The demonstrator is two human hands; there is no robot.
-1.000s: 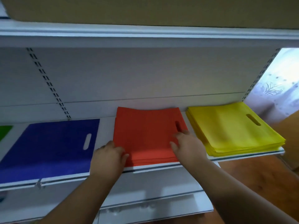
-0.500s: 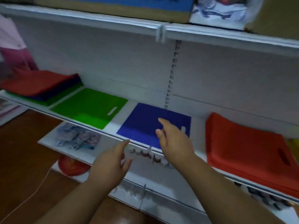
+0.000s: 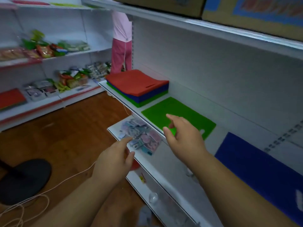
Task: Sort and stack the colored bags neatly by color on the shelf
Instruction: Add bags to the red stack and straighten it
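White shop shelving was seen along the right, over a wooden floor (image 3: pixel 68 136). On the middle shelf (image 3: pixel 136 112) a mixed stack (image 3: pixel 139 89) was noted at the far end: red bags on top, blue beneath, green at the bottom. Just beside it, nearer the camera, a single green bag (image 3: pixel 178 110) was laid flat, and nearer still a blue bag (image 3: pixel 255 163) was laid flat, well apart from the stack.

Both hands were held out in the air with nothing gripped. The right hand (image 3: pixel 183 136) was raised over the near edge of the green bag, fingers loosely spread, grip open; whether the bag was touched could not be told. The left hand (image 3: pixel 114 159) was held lower, off the shelf front, above a lower shelf with small packets (image 3: pixel 139 136), fingers relaxed, grip open.

Further shelves with packaged goods (image 3: pixel 49 49) were seen at far left. A person in pink (image 3: pixel 122 41) was partly seen past the shelf end. A dark round base (image 3: pixel 23 179) and a pale cord (image 3: pixel 49 190) were noted on the floor. Cardboard boxes (image 3: pixel 246 12) were set on the top shelf.
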